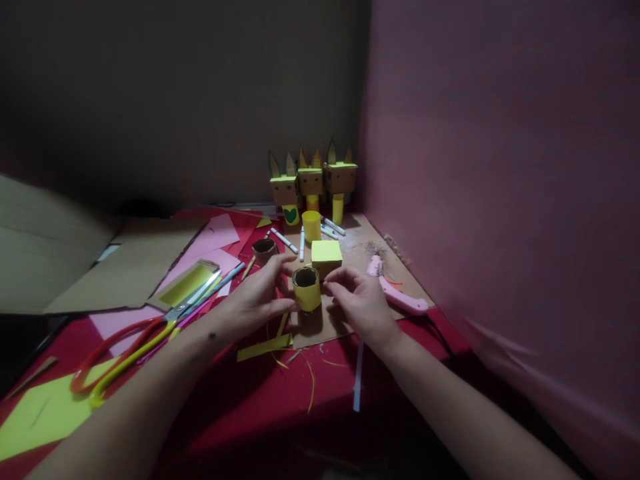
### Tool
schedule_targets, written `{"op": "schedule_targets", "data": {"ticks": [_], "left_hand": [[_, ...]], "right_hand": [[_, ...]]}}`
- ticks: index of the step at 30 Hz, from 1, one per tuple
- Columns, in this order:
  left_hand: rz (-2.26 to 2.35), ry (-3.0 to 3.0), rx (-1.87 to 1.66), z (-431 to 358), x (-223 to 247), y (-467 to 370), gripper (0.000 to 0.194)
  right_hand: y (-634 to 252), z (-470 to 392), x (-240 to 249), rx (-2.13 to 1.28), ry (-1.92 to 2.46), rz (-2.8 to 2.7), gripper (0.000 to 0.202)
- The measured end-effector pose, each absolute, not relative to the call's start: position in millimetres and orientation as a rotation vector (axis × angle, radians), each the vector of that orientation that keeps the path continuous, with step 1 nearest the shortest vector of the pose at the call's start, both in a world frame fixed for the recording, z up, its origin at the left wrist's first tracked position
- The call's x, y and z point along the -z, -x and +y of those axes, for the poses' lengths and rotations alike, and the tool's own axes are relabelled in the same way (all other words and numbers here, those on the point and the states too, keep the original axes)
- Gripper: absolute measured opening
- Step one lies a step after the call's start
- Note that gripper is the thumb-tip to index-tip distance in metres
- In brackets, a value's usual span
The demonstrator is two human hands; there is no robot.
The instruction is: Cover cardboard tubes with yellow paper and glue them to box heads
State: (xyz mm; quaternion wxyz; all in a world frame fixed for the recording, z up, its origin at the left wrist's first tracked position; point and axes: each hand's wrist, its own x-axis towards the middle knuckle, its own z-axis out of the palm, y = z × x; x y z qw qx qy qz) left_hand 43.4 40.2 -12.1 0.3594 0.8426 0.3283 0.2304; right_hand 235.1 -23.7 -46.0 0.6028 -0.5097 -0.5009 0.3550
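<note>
A short cardboard tube wrapped in yellow paper [307, 297] stands upright on a cardboard sheet [325, 331], its hollow top facing up. Along the tube's left side, my left hand [263, 287] is open, thumb and fingers apart; the thumb tip is at the tube's wall, and whether it touches I cannot tell. To the right, my right hand [361, 300] has thumb and forefinger pinched together close to the tube; anything between them is too small to make out. Just behind the tube sits a small cardboard box with a yellow top [327, 252].
Large scissors [170, 323] lie left among coloured papers. A pink glue gun [404, 295] rests at right beside the pink wall. Behind are a bare cardboard tube [265, 250], a yellow cylinder [311, 227], several markers [284, 241] and three eared box figures [311, 181].
</note>
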Motion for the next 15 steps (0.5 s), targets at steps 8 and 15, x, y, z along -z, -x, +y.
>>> {"op": "schedule_targets", "data": {"ticks": [8, 15], "left_hand": [[0.824, -2.142, -0.610, 35, 21, -56, 0.024], [0.893, -2.248, -0.691, 31, 22, -57, 0.012]], "right_hand": [[-228, -27, 46, -0.686, 1.179, -1.595, 0.045], [-227, -30, 45, -0.527, 1.193, -1.708, 0.054]]}}
